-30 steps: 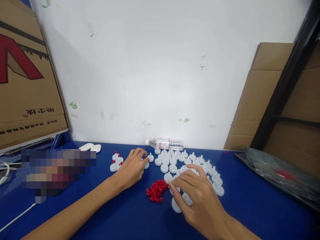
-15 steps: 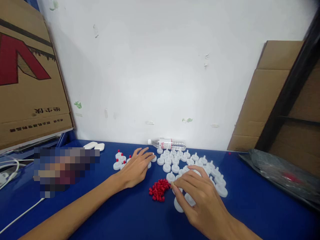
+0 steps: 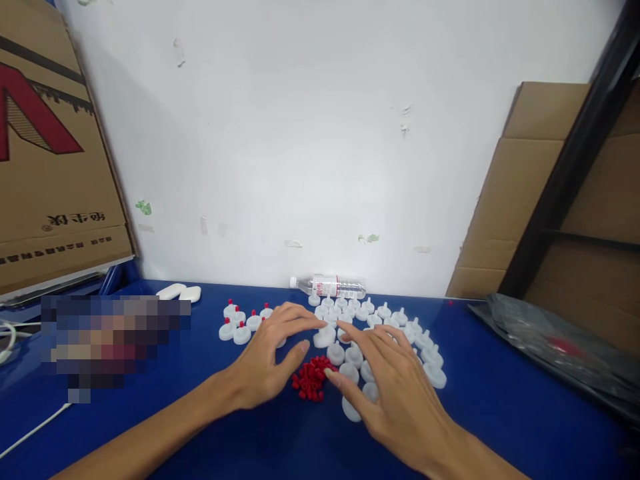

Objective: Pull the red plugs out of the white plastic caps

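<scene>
My left hand [image 3: 277,350] has its thumb and fingers apart, with the index fingertip by the top of a white nozzle cap [image 3: 325,337]; I cannot tell whether it touches. Opposite it, my right hand [image 3: 395,383] is spread over the near white caps, its index fingertip close to that same cap. The right thumb tip is at the edge of a pile of small red caps [image 3: 313,379], which lies between the hands. Behind the left hand stand several white nozzle caps with red tips [image 3: 242,333]. Bare-tipped white caps [image 3: 383,311] spread around the right hand, which partly hides them.
A clear plastic bottle [image 3: 345,287] lies along the wall. Two white objects [image 3: 190,294] and a blurred patch [image 3: 117,347] are on the left, beside a cable [image 3: 35,430]. A dark plastic bag [image 3: 555,353] lies at right, and cardboard [image 3: 65,153] stands far left.
My left hand has moved right and nearer, from beside the red-tipped caps to the bare white ones. My right hand's fingers have opened wider. The view has shifted slightly.
</scene>
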`<action>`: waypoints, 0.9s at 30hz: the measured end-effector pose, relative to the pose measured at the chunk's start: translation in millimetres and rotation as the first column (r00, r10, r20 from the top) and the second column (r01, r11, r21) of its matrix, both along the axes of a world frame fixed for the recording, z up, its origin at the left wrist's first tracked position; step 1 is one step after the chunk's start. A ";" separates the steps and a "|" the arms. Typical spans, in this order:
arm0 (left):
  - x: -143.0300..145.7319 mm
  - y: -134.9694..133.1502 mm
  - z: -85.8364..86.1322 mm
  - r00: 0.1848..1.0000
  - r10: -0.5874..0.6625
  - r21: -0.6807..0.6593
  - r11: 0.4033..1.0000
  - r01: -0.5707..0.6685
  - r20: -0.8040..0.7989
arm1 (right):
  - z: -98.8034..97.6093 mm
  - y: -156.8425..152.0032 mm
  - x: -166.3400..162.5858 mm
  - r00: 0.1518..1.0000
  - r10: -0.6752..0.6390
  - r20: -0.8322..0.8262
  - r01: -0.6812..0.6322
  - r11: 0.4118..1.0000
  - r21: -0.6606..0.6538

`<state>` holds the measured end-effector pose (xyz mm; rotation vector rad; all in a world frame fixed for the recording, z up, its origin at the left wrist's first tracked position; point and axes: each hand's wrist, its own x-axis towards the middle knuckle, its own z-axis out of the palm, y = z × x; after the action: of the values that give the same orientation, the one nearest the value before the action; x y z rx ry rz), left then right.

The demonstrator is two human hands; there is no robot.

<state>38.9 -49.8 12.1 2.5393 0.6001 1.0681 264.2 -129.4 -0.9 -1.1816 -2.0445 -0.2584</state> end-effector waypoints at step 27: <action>15.5 0.0 -14.7 0.948 0.197 -0.131 0.963 -0.234 -0.249 | -1.7 5.1 -1.0 0.998 0.037 -0.055 -0.036 0.999 0.024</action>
<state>54.4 -49.8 -2.6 2.5183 1.0061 0.7534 263.2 -124.3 -2.6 -1.1237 -2.0075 -0.2283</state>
